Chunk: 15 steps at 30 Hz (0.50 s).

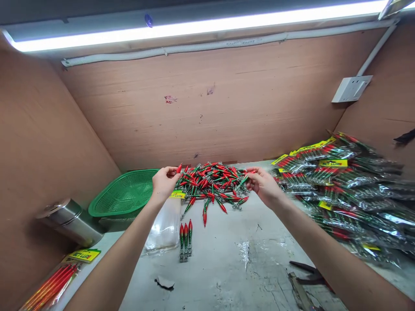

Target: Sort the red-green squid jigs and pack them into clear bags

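Note:
My left hand (164, 185) pinches a red-tipped fishing lure (179, 168) at the left end of a heap of red and green lures (214, 177). At the heap's right end, the fingers of my right hand (262, 185) are closed on another lure (244, 180), its green body showing. Three lures (186, 237) lie side by side in a row on the table, red tips pointing away from me. Under my left wrist is a stack of clear plastic bags (164, 229) with a yellow header, partly hidden by the arm.
A green basket (121, 194) and a metal flask (71, 220) stand left, near a packet of red-orange lures (53, 285). Bagged lures (343, 190) pile up at right. Pliers (306, 273) lie by my right forearm. Wooden panels (207, 112) enclose the table (227, 259).

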Tool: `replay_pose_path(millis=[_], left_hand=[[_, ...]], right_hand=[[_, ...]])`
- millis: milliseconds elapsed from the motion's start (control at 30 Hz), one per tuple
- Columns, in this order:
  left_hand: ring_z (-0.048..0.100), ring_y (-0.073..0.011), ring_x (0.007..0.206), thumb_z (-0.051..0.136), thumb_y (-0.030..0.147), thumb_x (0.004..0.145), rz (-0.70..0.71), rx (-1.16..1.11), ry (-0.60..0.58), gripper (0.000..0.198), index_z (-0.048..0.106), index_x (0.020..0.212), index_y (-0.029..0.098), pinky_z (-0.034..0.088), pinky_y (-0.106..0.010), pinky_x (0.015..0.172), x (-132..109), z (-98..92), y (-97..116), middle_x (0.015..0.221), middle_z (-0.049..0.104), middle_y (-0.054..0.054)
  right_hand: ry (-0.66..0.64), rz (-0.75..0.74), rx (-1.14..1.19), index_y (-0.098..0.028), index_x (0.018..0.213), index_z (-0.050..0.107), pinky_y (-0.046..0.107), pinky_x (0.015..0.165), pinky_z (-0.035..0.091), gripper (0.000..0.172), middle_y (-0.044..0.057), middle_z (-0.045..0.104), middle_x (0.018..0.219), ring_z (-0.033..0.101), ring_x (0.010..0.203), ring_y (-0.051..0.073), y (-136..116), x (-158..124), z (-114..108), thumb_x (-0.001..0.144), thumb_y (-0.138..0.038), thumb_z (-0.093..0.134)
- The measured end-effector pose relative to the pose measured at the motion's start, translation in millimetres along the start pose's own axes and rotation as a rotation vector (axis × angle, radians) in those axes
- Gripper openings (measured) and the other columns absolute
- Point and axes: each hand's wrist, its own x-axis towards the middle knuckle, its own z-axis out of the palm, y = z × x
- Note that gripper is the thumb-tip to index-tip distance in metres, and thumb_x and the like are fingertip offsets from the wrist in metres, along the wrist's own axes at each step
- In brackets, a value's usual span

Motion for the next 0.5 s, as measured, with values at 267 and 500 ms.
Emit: replay_pose_path(millis=[267, 500], left_hand=[[0.055, -0.0111, 0.061, 0.084, 0.038, 0.047, -0.456, -0.494, -0.398, 0.042, 0.066, 0.077, 0.014, 0.045, -0.026, 0.063, -116.3, 20.6, 9.5, 0.068, 0.063, 0.000], [0.059, -0.0097, 0.070, 0.089, 0.034, 0.045, -0.766, -0.680, -0.423, 0.046, 0.066, 0.080, 0.014, 0.049, -0.022, 0.065, -171.1, 32.8, -3.8, 0.080, 0.064, -0.001]], right_hand=[[-0.274, 0.390, -0.331, -0.019, 0.089, 0.050, 0.022, 0.038, 0.027, 0.023, -0.010, 0.043, 0.049, 0.039, 0.036, 0.010, 56.7, -98.2, 16.1, 0.066, -0.023, 0.053], [-0.190, 0.196, -0.534, -0.021, 0.099, 0.053, 0.033, 0.076, 0.042, 0.023, 0.006, 0.053, 0.095, 0.053, 0.083, 0.019, 40.0, -102.8, 0.6, 0.083, -0.036, 0.053]])
